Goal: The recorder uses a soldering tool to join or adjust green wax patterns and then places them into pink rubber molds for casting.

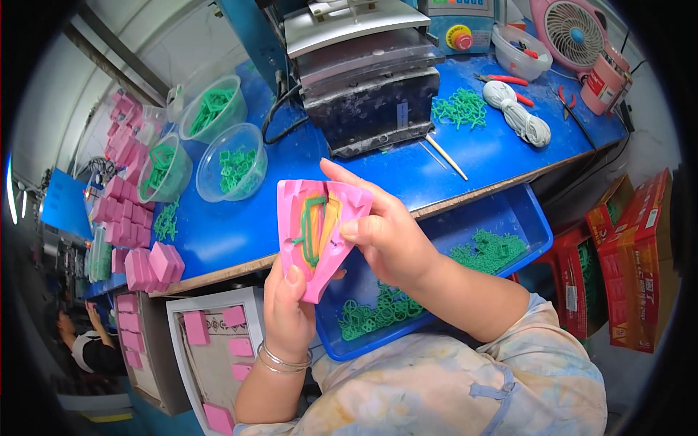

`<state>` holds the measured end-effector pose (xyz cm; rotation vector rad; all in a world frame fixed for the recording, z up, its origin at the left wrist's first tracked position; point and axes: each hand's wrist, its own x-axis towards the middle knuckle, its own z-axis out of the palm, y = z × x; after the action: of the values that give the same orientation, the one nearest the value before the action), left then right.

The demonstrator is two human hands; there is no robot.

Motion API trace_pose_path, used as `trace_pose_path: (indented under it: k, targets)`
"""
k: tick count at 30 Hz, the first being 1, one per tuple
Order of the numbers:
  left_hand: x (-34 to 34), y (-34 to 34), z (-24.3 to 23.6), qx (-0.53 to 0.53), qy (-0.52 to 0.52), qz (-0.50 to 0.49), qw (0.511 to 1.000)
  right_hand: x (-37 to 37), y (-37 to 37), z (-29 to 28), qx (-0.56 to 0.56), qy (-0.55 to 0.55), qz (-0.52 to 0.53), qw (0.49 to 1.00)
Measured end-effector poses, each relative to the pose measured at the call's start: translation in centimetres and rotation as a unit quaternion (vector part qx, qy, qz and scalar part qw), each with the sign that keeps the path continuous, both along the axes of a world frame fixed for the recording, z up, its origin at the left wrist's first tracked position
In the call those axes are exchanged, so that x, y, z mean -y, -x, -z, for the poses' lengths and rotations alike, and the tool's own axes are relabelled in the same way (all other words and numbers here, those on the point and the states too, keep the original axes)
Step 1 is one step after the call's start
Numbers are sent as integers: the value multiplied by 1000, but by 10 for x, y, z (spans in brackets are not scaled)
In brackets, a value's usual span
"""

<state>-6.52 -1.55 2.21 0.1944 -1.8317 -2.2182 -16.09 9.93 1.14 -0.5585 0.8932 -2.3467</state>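
Pink mould [333,254] was held up between both hands, near the front edge of the blue table [291,171]. Left hand [291,305] was closed on its narrow lower end, thumb on the front; right hand [385,236] pinched its right edge. Green frame-shaped piece [306,225] lay in the hollow. Fingers behind were mostly hidden, their exact placement probably unreadable. Blue tray [539,227] below, with green pieces [488,253].

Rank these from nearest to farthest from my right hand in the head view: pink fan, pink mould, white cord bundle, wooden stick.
1. Pink mould: held, touching your right hand.
2. Wooden stick: ahead, on the blue table.
3. White cord bundle: farther right on the table.
4. Pink fan: farther back, right side.
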Motion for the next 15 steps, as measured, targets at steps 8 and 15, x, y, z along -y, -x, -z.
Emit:
trace_pose_path:
  k: [8, 15]
  targets:
    - [31, 12, 7, 36, -22, -50, 998, -9, 6, 3, 95, -4, 16, 995]
    - [43, 21, 9, -43, 375, -174, 910, -23, 7, -7, -435, -311, 338, 775]
